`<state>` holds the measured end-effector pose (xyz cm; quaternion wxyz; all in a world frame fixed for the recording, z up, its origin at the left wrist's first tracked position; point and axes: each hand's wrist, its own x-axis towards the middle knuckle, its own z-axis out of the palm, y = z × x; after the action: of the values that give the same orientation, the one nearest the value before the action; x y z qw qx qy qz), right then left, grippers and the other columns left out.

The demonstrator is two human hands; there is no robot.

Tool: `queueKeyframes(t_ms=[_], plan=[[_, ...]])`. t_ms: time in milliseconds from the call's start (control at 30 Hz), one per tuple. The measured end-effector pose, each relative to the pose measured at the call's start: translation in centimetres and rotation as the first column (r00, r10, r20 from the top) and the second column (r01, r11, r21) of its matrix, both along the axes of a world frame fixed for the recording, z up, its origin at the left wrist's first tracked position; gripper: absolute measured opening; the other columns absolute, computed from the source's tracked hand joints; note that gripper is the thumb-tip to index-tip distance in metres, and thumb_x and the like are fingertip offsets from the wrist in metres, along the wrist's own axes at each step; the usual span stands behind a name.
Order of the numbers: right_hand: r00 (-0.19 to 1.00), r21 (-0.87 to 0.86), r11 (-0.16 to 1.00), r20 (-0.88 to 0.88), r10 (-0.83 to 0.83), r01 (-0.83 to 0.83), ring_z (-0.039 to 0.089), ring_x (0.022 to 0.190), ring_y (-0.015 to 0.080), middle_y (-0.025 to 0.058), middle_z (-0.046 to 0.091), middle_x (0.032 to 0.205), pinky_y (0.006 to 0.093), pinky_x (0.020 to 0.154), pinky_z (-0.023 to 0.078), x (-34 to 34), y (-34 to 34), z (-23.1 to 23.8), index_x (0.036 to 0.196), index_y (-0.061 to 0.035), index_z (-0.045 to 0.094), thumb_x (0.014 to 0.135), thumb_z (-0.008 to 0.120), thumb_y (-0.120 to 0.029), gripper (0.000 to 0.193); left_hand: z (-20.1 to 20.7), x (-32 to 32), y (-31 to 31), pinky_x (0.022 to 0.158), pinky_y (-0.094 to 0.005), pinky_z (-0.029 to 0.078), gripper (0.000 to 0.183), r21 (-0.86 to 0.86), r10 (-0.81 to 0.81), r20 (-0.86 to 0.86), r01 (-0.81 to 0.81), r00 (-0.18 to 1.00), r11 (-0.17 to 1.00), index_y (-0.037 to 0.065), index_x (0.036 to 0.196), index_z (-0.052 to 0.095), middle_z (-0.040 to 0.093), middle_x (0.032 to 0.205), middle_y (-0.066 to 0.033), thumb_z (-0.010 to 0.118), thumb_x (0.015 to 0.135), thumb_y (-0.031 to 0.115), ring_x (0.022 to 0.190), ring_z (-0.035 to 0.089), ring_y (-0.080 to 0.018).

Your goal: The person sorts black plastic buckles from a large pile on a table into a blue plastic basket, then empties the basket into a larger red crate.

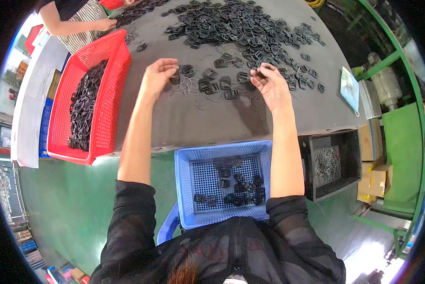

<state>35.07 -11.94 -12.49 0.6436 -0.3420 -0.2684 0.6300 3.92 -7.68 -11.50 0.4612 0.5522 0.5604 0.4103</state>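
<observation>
My left hand (pixel 159 78) is over the grey table, thumb and fingers closed on a black plastic buckle (pixel 175 78). To its right, my right hand (pixel 272 86) has its fingers curled in a pinch; something small and dark shows at the fingertips, too small to name. Between the hands lie several loose black buckles (pixel 212 86) and thin, curly, pale offcuts (pixel 187 86). Beyond them a large heap of black buckles (pixel 231 23) spreads across the table. Below my forearms sits a blue plastic basket (pixel 184 189) with some black buckles (pixel 244 187) in it.
On the left stands a red basket (pixel 109 94) filled with black pieces. A dark crate (pixel 335 185) holding thin scraps hangs by the table's right edge. A blue-white mask (pixel 349 90) lies at the right corner. At upper left another person's hand (pixel 106 24) works.
</observation>
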Motion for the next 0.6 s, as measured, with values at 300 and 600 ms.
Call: queueKeyframes(t_ms=[300,600], plan=[[-0.089,-0.091,0.985,0.993,0.079,-0.149,0.062,0.078,0.0224,0.0125,0.066,0.085,0.0324,0.071,0.047,-4.8,3.0,1.5,0.088,-0.0021,0.066,0.066,0.077,-0.031,0.038,-0.4,7.4,1.2,0.08,-0.0367,0.049,0.045,0.151,0.068,-0.548,0.018,0.834,0.988,0.006,0.089,0.069,0.068,0.083,-0.0136,0.064,0.074,0.048,0.086,0.065,-0.0272],[0.812,-0.17,0.975,0.545,0.211,-0.14,0.054,0.066,0.0094,0.0001,0.059,0.074,0.0222,0.055,0.039,1.4,0.7,2.8,0.086,-0.0071,0.06,0.074,0.07,-0.018,0.019,0.0,4.8,0.6,0.055,-0.0237,0.045,0.028,-0.063,-0.233,0.423,0.285,0.876,0.957,0.004,0.095,0.064,0.065,0.082,-0.0064,0.067,0.08,0.028,0.074,0.059,-0.0104]])
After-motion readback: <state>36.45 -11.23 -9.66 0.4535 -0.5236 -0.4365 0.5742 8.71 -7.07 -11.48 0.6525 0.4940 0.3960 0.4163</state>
